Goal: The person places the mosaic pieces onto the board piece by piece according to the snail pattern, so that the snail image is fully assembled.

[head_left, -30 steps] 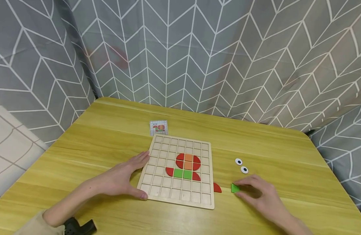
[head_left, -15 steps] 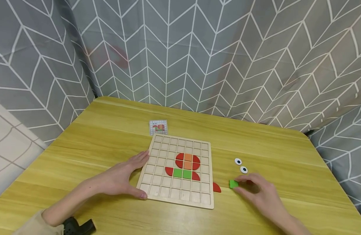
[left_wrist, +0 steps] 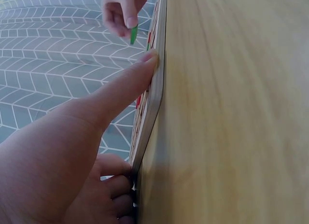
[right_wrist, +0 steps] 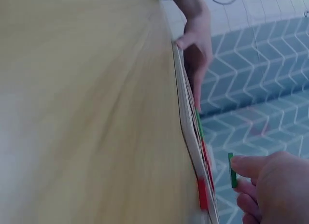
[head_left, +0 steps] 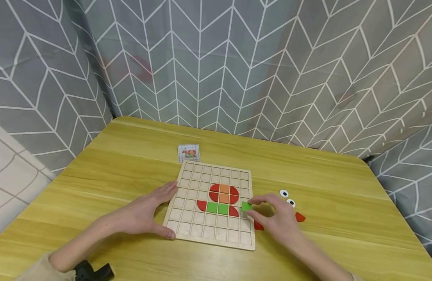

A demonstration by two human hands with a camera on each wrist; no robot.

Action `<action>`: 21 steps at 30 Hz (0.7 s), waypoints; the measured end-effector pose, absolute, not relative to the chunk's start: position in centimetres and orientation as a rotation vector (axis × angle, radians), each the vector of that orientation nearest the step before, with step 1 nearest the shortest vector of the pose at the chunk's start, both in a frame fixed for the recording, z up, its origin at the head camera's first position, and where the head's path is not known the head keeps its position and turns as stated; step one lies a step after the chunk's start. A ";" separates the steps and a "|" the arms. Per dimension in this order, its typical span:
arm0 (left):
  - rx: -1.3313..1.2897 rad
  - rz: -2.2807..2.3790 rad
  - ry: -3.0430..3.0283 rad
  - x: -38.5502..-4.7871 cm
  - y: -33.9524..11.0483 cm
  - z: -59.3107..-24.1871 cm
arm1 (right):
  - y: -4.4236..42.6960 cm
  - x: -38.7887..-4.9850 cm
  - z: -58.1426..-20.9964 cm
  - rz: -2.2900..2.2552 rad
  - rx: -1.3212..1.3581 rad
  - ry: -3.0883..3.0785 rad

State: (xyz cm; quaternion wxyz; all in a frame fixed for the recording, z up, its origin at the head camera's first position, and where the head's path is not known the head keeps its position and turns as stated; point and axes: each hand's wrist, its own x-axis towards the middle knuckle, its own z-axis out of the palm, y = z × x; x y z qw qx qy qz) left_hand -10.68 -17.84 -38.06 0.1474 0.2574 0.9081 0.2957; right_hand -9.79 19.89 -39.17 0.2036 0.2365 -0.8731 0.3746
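My right hand (head_left: 281, 220) pinches a green square (head_left: 246, 206) between thumb and fingertips above the right edge of the gridded wooden board (head_left: 188, 226). In the right wrist view the green square (right_wrist: 232, 170) is held off the board's surface. My left hand (head_left: 142, 212) rests against the board's left side, fingers at the upper part and thumb at the near corner. On the board lie red quarter pieces (head_left: 233, 195), orange squares (head_left: 224, 189) in two cells and green squares (head_left: 212, 207) side by side, with red pieces at both ends of the green row.
A small pattern card (head_left: 189, 152) lies behind the board. Right of the board are two googly eyes (head_left: 284, 193), a red piece (head_left: 300, 217) beyond my right hand, and another red piece (head_left: 259, 226) at the board's edge. A patterned curtain (head_left: 216, 66) hangs behind the table (head_left: 131, 156).
My right hand has carried the green square left, from the table to over the board's right edge, and the red piece on the right has come into full view. The left hand has stayed in place.
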 end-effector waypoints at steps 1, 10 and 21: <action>0.741 0.852 2.613 -10.7 -17.8 -38.1 | 19.3 -10.0 -39.2 1.057 0.678 -2.432; 0.749 0.865 2.607 -10.7 -17.9 -38.1 | 15.2 -11.2 -39.3 1.150 0.690 -2.505; 0.752 0.857 2.612 -10.7 -17.9 -38.2 | 12.0 -12.4 -39.4 1.114 0.746 -2.521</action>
